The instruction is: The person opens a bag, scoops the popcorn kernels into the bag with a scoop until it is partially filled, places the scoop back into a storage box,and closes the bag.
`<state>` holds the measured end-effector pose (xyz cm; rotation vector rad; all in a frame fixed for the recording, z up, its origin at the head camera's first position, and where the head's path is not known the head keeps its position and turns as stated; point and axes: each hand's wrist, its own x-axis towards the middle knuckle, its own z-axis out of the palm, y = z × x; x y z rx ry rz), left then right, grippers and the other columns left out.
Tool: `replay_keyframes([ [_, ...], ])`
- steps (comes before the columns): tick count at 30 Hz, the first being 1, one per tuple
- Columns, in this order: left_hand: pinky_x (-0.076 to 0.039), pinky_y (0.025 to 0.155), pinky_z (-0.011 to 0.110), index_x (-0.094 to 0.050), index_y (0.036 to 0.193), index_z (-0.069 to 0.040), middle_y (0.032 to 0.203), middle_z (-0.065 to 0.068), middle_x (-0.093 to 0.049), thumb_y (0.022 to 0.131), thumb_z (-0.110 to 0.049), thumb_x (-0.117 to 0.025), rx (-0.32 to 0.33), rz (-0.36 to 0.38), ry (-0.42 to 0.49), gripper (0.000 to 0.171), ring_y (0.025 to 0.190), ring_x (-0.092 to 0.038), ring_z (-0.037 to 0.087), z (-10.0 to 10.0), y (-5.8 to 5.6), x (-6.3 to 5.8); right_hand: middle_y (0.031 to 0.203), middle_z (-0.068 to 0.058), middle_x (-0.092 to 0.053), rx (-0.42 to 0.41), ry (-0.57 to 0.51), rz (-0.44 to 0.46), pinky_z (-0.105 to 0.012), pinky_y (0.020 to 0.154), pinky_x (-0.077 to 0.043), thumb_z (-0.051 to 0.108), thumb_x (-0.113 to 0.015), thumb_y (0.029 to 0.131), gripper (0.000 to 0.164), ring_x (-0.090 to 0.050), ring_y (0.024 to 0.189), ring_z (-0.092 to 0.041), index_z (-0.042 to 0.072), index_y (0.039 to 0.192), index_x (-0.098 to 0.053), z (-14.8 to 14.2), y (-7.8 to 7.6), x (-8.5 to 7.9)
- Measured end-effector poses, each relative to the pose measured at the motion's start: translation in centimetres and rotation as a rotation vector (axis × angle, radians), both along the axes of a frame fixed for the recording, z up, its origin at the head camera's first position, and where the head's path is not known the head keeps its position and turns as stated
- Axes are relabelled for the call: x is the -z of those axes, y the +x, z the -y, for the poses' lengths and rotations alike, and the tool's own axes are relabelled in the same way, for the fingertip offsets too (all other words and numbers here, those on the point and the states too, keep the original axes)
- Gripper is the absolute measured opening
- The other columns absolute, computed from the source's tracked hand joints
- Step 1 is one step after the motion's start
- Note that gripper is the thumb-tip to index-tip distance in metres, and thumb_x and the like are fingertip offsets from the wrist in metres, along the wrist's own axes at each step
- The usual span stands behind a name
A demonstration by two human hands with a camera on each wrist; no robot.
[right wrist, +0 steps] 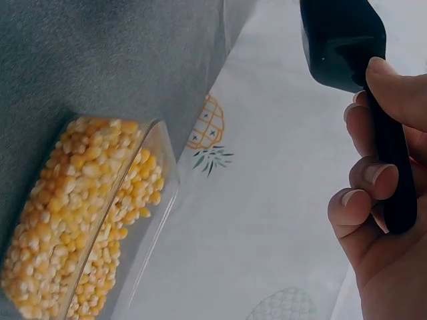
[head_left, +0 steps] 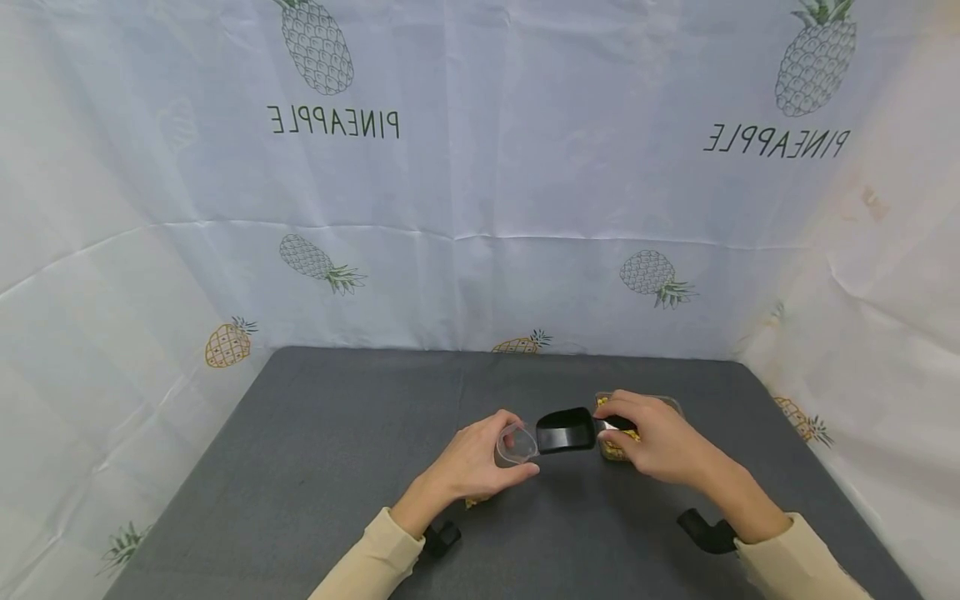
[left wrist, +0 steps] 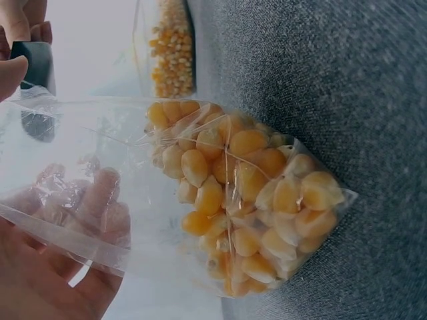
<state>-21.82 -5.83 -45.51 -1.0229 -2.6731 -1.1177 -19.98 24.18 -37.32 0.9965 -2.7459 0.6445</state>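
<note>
My left hand (head_left: 476,458) holds a clear plastic bag (head_left: 516,446) by its upper part, fingers and thumb curved round the round, open mouth. In the left wrist view, yellow and pale corn kernels (left wrist: 250,193) fill the bag's lower end, close over the grey tabletop. My right hand (head_left: 667,442) grips a black scoop (head_left: 566,432) by its handle. The scoop's front edge is right at the bag's mouth, and no kernels show in its bowl in the head view. Beyond the right hand, partly hidden by it, stands a clear container (right wrist: 155,133) of corn kernels.
A dark grey cloth (head_left: 337,433) covers the table. White curtains (head_left: 480,183) printed with pineapples hang behind it and along both sides. Black straps (head_left: 708,533) sit at the wrists, by the cream sleeves.
</note>
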Motion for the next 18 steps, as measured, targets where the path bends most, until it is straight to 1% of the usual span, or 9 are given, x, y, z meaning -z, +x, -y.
replay_keyframes([
  [2, -0.043, 0.063, 0.023, -0.058, 0.132, -0.009, 0.098, -0.002, -0.062, 0.092, -0.052, -0.069, 0.002, 0.002, -0.001, 0.06, 0.067, -0.048, 0.002, 0.0, 0.0, 0.0, 0.112, 0.0, -0.067, 0.002, -0.012, 0.01, -0.042, 0.08, -0.055, 0.006, -0.075, 0.092, 0.025, -0.067, 0.099, -0.021, 0.011, 0.116, -0.071, -0.4, 0.0, 0.1],
  [5, -0.042, 0.063, 0.023, -0.058, 0.131, -0.008, 0.097, -0.005, -0.06, 0.092, -0.052, -0.07, -0.001, 0.001, -0.004, 0.061, 0.067, -0.048, 0.002, 0.0, 0.0, -0.1, 0.114, -0.001, -0.068, 0.002, -0.026, 0.019, -0.037, 0.077, -0.055, 0.005, -0.074, 0.092, 0.026, -0.067, 0.098, -0.021, 0.01, 0.117, -0.071, -1.1, -0.2, 0.3],
  [8, -0.043, 0.063, 0.023, -0.058, 0.131, -0.008, 0.098, -0.003, -0.061, 0.091, -0.052, -0.07, -0.002, -0.001, -0.001, 0.061, 0.068, -0.048, 0.003, 0.0, 0.0, -0.1, 0.111, 0.0, -0.068, 0.014, -0.039, 0.035, -0.033, 0.073, -0.053, 0.005, -0.075, 0.092, 0.026, -0.065, 0.092, -0.015, 0.01, 0.116, -0.071, -1.7, -0.3, 0.5],
  [13, -0.043, 0.063, 0.023, -0.058, 0.13, -0.009, 0.097, -0.002, -0.062, 0.091, -0.051, -0.07, -0.004, -0.007, 0.005, 0.059, 0.069, -0.049, 0.003, 0.0, 0.0, -0.1, 0.11, 0.0, -0.067, 0.046, -0.061, 0.06, -0.029, 0.067, -0.05, 0.006, -0.075, 0.092, 0.024, -0.059, 0.084, -0.005, 0.008, 0.116, -0.071, -2.6, -0.4, 0.6],
  [18, -0.044, 0.064, 0.024, -0.059, 0.13, -0.012, 0.098, -0.002, -0.062, 0.091, -0.052, -0.07, -0.005, -0.006, 0.01, 0.056, 0.071, -0.05, 0.003, 0.0, 0.0, -0.1, 0.11, -0.001, -0.067, 0.07, -0.064, 0.061, -0.029, 0.065, -0.047, 0.007, -0.075, 0.092, 0.024, -0.056, 0.079, -0.004, 0.007, 0.116, -0.071, -3.6, -0.6, 0.9],
])
